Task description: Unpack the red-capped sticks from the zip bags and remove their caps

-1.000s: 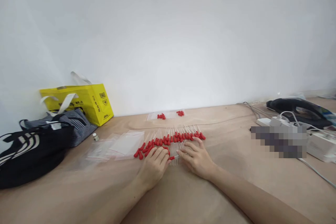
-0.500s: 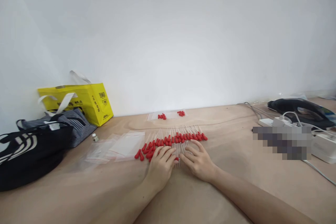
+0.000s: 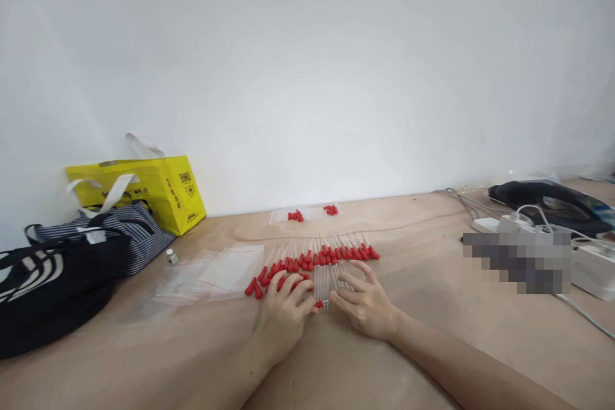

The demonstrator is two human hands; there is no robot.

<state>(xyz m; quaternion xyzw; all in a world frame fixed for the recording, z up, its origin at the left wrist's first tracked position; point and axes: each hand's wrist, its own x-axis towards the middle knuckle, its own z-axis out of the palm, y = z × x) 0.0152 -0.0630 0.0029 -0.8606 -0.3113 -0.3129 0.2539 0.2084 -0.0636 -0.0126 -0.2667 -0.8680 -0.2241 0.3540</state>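
My left hand (image 3: 284, 311) has its thumb and fingers closed around a small red rubber bulb (image 3: 318, 304), whose end shows past the fingertips. A clear dropper tube (image 3: 326, 302) meets that bulb and runs into the pinched fingers of my right hand (image 3: 366, 309). Loose clear tubes (image 3: 323, 278) lie side by side between and behind the hands. Further back, a row of droppers with red bulbs (image 3: 331, 256) spreads out, tubes pointing to the wall. More red bulbs lie beside and partly under my left hand.
Clear zip bags (image 3: 233, 269) lie to the left, near a small bottle (image 3: 172, 256). Bagged red-bulb droppers (image 3: 330, 210) rest by the wall. A yellow bag (image 3: 185, 198), a striped bag (image 3: 144, 237) and a black bag (image 3: 72, 291) stand left. Chargers (image 3: 593, 269) and cables are right.
My left hand has moved slightly left and down, away from my right hand. The red bulb and tube between them now show more clearly. The view has shifted a little.
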